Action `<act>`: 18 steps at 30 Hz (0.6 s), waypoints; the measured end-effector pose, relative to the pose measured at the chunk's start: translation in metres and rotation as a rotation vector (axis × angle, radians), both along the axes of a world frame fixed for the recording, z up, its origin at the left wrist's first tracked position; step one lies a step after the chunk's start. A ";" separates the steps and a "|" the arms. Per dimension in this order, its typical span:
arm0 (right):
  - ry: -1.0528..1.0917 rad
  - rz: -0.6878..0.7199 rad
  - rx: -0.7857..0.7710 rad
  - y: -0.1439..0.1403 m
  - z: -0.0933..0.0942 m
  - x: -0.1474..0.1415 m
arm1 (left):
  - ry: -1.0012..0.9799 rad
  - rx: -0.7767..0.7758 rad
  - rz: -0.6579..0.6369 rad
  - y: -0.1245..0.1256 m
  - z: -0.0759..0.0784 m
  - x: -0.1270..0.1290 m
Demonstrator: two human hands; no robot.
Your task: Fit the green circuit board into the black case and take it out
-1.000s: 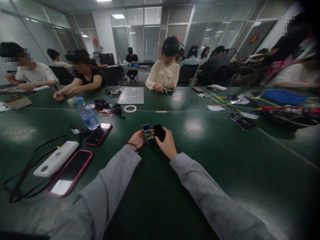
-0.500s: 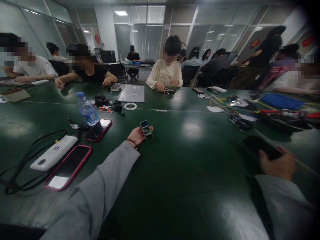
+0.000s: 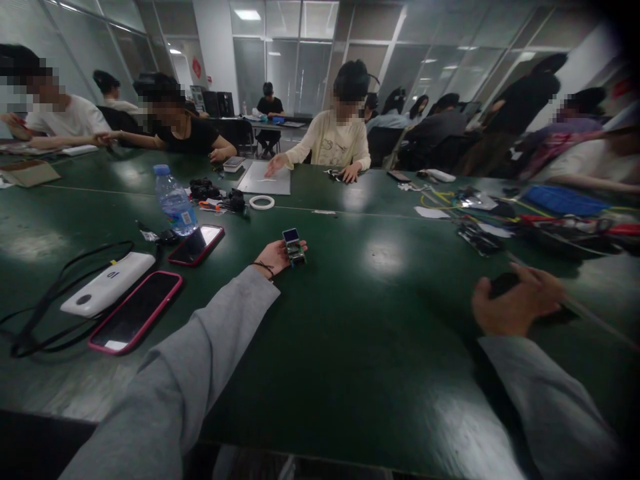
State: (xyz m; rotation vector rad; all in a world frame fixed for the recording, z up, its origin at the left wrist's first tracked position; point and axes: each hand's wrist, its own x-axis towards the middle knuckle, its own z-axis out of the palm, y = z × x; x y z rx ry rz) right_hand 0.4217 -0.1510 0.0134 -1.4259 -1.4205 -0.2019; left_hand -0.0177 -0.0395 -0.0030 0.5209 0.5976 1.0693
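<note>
My left hand [image 3: 274, 256] is out over the table, closed on a small circuit board [image 3: 294, 248] with a little dark screen at its upper end. The board faces up towards me, and the fingertips show at its right edge. On the right, my right hand [image 3: 517, 303] is slightly blurred, its thumb apart from the fingers. A dark phone [image 3: 504, 285] shows in the gap between thumb and fingers, low at the table, and the hand hides most of it. No firm grip on the phone is visible.
On the left lie a red-cased phone [image 3: 137, 313], another phone [image 3: 197, 245], a white power bank [image 3: 107, 283] with a black cable and a water bottle [image 3: 175, 203]. A tape roll [image 3: 261, 202] lies farther back. Wires and a blue tray [image 3: 565, 202] are at right; people sit opposite.
My right hand has moved left and slightly up, its fingers loosening around the phone. My left hand still holds the board. Across the table, a person's hand has reached over the grey panel.
</note>
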 end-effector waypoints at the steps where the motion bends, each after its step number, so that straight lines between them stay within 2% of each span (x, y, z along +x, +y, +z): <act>1: -0.094 -0.100 0.053 0.007 -0.004 -0.021 | 0.004 -0.001 0.001 -0.001 0.001 0.000; 2: -0.174 -0.121 0.076 0.013 -0.007 -0.047 | 0.008 -0.001 -0.001 -0.002 0.002 0.000; 4: -0.285 0.003 0.078 0.023 -0.011 -0.111 | 0.015 0.001 -0.004 -0.003 0.003 0.000; 8: -0.489 0.526 -0.107 0.024 -0.011 -0.244 | 0.021 -0.002 -0.003 -0.007 0.002 0.001; 10: -0.514 0.618 -0.135 0.023 -0.010 -0.289 | 0.012 -0.009 -0.021 -0.009 0.001 0.001; 13: -0.484 0.605 -0.160 0.029 -0.012 -0.315 | 0.025 -0.038 0.017 -0.013 0.002 0.002; 15: -0.436 0.577 -0.173 0.037 -0.016 -0.312 | 0.075 -0.092 0.089 -0.015 0.009 0.005; 18: -0.310 0.559 -0.158 0.050 -0.021 -0.301 | 0.108 -0.112 0.130 -0.017 0.031 0.011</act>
